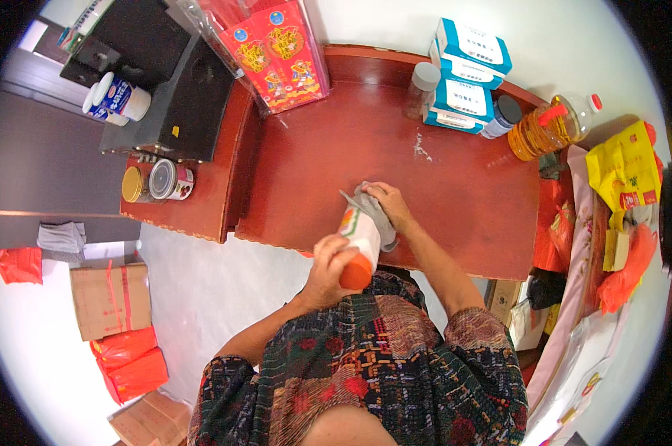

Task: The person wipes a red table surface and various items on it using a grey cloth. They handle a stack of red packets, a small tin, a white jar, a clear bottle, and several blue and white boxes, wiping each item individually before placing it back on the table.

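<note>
Close to my body, over the front edge of the red wooden table (299, 186), a white canister with an orange-red lid (356, 272) lies tilted in the air. My left hand (328, 269) is wrapped round it near the lid, which points toward me. A grey cloth (380, 217) covers its far end and right side. My right hand (386, 202) presses that cloth against the canister, fingers closed on it. Part of the canister's side is hidden under the cloth and my left fingers.
Along the back stand red printed packets (276, 59), a clear jar (423, 85), stacked blue-white boxes (462, 97), a dark-lidded jar (503, 117) and an oil bottle (547, 130). White specks (422, 147) mark the tabletop. Left are lidded tins (171, 181); cartons (111, 301) sit lower left.
</note>
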A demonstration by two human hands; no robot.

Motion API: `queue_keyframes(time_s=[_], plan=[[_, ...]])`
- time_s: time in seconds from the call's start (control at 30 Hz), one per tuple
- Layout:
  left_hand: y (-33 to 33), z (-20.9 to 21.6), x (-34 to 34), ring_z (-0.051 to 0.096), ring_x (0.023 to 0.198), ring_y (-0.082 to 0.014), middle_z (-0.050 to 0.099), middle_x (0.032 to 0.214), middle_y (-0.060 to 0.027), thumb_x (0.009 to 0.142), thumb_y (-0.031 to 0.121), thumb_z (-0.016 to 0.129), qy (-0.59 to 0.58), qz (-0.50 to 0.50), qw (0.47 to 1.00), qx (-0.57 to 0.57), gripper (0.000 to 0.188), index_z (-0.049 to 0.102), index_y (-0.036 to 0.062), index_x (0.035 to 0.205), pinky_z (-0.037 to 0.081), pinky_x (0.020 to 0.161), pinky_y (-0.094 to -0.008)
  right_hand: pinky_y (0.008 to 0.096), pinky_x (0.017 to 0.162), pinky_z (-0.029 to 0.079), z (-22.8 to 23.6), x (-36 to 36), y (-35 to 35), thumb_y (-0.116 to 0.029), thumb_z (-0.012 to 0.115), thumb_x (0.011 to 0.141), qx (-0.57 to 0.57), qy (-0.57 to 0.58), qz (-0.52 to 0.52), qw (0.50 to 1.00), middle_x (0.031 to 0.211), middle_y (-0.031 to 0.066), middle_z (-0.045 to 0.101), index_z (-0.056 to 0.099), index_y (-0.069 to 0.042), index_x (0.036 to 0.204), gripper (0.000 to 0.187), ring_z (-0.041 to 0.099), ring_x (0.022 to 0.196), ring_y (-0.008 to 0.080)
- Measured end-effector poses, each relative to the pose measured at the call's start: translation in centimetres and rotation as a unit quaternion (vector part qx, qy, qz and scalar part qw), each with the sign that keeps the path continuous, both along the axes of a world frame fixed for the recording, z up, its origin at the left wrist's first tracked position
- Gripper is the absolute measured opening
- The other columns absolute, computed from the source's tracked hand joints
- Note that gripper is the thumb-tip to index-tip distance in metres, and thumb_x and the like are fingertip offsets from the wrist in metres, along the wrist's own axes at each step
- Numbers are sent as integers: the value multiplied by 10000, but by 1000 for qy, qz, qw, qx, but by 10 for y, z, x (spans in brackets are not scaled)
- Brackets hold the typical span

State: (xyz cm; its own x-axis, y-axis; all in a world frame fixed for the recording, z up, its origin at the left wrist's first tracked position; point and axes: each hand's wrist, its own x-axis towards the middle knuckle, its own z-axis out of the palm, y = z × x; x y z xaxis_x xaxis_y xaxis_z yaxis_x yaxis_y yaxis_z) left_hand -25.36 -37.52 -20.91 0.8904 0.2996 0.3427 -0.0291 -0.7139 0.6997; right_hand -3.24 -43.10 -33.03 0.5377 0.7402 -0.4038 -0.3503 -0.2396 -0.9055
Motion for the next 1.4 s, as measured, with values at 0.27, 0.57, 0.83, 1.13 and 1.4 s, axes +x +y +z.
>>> queue_keyframes(time_s=[0.27,0.57,0.83,1.13,1.4], plan=[[22,16,33,442,1113,-294,422,1162,-148,568,144,843,-16,220,974,-54,764,417,10,1188,364,973,-390,437,1045,258,19,-75,18,-361,412,930,-66,-148,-168,972,1280,236,397,534,-147,1243,398,334,1206,377],[37,15,44,288,1206,-327,326,1237,-213,899,365,553,64,238,944,-219,601,318,-21,1295,243,1041,-430,455,1078,200,105,-89,7,-218,430,917,144,-332,-96,927,1382,181,307,426,-117,1344,439,268,1280,356],[55,17,64,294,1192,-386,308,1245,-245,903,395,547,136,244,944,-175,653,270,12,1353,238,1036,-479,384,990,352,55,-49,41,-194,428,945,100,-242,-184,947,1192,186,481,492,-85,1252,332,457,1126,334],[97,62,66,275,1254,-451,273,1341,-243,609,335,796,171,-59,963,200,1006,251,182,1440,269,1062,-505,436,858,459,4,-83,-2,-156,488,880,-184,-350,-72,916,1150,191,564,530,-65,1217,352,574,964,389],[106,56,86,459,1041,-381,455,1109,-140,545,327,822,191,-61,962,184,826,435,154,1254,464,836,-492,427,965,366,79,-80,30,-131,484,858,50,-255,-250,933,1191,200,497,534,-87,1231,379,477,1081,367]])
